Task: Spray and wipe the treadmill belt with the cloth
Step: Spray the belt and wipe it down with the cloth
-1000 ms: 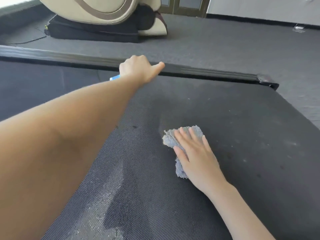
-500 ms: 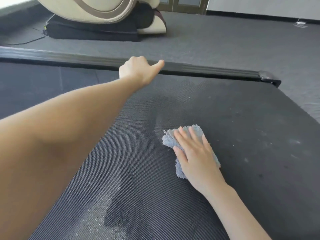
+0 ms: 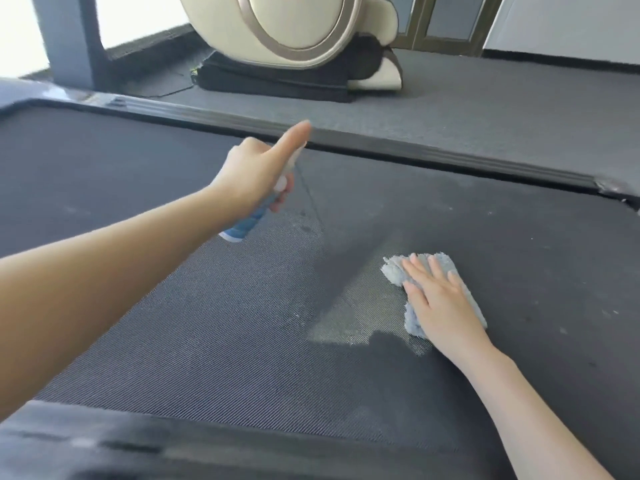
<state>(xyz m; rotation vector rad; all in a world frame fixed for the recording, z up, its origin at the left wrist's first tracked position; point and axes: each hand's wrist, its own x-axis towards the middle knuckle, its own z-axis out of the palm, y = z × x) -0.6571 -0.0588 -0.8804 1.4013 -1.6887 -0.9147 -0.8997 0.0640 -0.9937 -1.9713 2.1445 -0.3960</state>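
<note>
belt [image 3: 207, 323]: dark woven mesh, 1 pale sheen patch mid | right hand [image 3: 440, 303]: fingers straight, pressed flat on 1 fluffy grey cloth [image 3: 393, 273] lying on belt | left hand [image 3: 256, 174]: curled round 1 blue cylindrical bottle [image 3: 244, 226], one finger extended | 1 ribbed rail [image 3: 381, 142] | 1 rounded beige chair [image 3: 287, 26] beyond

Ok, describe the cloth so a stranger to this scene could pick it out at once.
Start at the wide dark treadmill belt that fills the lower view. On its right half the right hand lies flat on a pale blue-grey fluffy cloth. It is the only soft, light thing on the belt; the blue spray bottle sits in the left hand, farther left.
</note>
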